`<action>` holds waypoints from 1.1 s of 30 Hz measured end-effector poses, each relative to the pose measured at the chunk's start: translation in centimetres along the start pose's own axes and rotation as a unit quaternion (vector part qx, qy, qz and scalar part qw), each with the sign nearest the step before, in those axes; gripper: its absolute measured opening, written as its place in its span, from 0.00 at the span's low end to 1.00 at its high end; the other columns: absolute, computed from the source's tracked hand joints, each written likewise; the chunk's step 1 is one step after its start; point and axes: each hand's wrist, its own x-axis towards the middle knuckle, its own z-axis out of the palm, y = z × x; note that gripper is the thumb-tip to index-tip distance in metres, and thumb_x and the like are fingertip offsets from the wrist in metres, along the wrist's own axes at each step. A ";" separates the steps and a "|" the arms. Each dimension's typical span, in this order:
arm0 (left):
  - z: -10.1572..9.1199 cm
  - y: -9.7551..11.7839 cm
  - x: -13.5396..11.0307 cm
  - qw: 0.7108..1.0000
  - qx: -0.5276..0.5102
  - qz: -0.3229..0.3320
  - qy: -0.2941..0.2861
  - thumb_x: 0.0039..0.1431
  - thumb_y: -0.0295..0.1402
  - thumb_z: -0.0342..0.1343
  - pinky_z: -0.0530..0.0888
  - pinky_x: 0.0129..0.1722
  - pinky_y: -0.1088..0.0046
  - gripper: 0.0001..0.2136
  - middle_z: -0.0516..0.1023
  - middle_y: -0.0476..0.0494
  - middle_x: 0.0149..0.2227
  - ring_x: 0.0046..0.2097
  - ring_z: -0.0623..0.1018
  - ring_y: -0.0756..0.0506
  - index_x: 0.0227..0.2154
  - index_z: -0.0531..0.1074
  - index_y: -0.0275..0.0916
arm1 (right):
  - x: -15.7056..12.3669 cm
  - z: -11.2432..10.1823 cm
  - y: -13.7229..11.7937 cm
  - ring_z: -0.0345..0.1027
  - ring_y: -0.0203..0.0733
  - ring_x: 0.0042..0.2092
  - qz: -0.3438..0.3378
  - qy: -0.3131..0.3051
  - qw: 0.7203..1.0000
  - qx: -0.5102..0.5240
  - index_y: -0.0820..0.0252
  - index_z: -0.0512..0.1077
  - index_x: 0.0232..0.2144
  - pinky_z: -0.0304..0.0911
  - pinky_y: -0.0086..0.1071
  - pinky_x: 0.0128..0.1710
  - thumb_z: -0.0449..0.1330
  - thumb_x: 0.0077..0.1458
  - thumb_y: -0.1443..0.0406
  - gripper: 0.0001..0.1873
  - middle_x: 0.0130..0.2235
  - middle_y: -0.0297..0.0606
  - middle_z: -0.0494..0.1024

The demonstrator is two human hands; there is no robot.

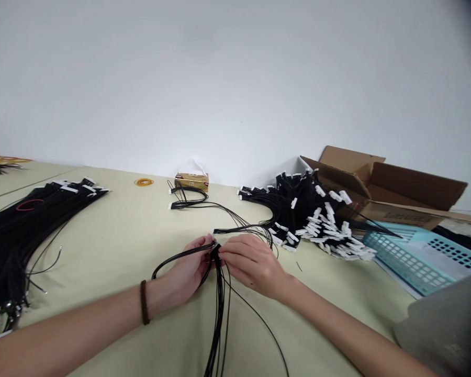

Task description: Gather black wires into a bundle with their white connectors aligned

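A pale desk stood against a plain white wall in what appeared to be a workshop for cable assembly. Stock in quantity marked it as a place of production: a thick sheaf of black leads lay at left, while black cables tipped with white connectors were heaped at right. An open cardboard box and a light-blue plastic basket sat beside that heap. Yellow bands lay in a ring near a gold tissue box at the back of the desk. In the foreground, a person's bare left hand and right hand held between them a bunch of black wires.
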 end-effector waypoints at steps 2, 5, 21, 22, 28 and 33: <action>0.0 0.0 -0.1 1.000 0.013 0.003 -0.018 0.44 0.23 0.58 0.68 0.29 0.78 0.06 0.71 0.52 0.24 0.26 0.70 0.54 0.25 0.68 0.37 | 0.4 -0.1 -0.4 0.68 0.38 0.42 0.095 0.015 0.991 0.096 0.61 0.69 0.38 0.66 0.34 0.41 0.51 0.56 0.73 0.09 0.37 0.41 0.76; -0.1 0.0 -0.1 0.999 0.036 0.012 -0.040 0.47 0.27 0.58 0.70 0.30 0.76 0.05 0.72 0.51 0.26 0.28 0.73 0.52 0.28 0.67 0.38 | 1.2 -0.7 -0.8 0.69 0.37 0.39 0.272 0.059 0.931 0.237 0.59 0.69 0.36 0.66 0.33 0.40 0.49 0.59 0.68 0.09 0.36 0.39 0.75; 0.2 -0.2 -0.4 0.995 0.090 0.042 -0.013 0.49 0.36 0.57 0.67 0.25 0.79 0.08 0.70 0.53 0.22 0.24 0.71 0.54 0.28 0.64 0.39 | 1.6 -3.5 1.2 0.57 0.33 0.25 0.189 0.120 0.974 -0.020 0.60 0.73 0.30 0.53 0.28 0.24 0.56 0.55 0.69 0.06 0.23 0.33 0.68; 0.2 -0.1 -0.4 0.995 0.086 0.045 -0.010 0.48 0.36 0.58 0.67 0.25 0.79 0.09 0.70 0.53 0.23 0.24 0.71 0.53 0.28 0.64 0.39 | 1.6 -3.1 0.8 0.56 0.33 0.25 0.151 0.088 0.984 -0.045 0.61 0.73 0.28 0.53 0.28 0.24 0.55 0.55 0.70 0.06 0.22 0.33 0.67; 0.2 -0.2 -0.4 0.997 0.052 0.052 -0.001 0.45 0.34 0.60 0.67 0.25 0.77 0.10 0.67 0.55 0.24 0.26 0.71 0.53 0.27 0.65 0.39 | 1.3 -2.3 -0.1 0.50 0.32 0.24 0.083 0.019 0.985 -0.148 0.61 0.68 0.21 0.46 0.28 0.23 0.54 0.54 0.71 0.11 0.19 0.31 0.61; 0.1 -0.3 -0.3 0.997 0.047 0.059 0.006 0.44 0.35 0.61 0.68 0.25 0.77 0.10 0.67 0.54 0.24 0.26 0.71 0.53 0.27 0.66 0.39 | 1.3 -2.4 0.0 0.48 0.32 0.24 0.075 0.013 0.983 -0.169 0.61 0.66 0.20 0.45 0.28 0.23 0.53 0.53 0.71 0.11 0.19 0.31 0.60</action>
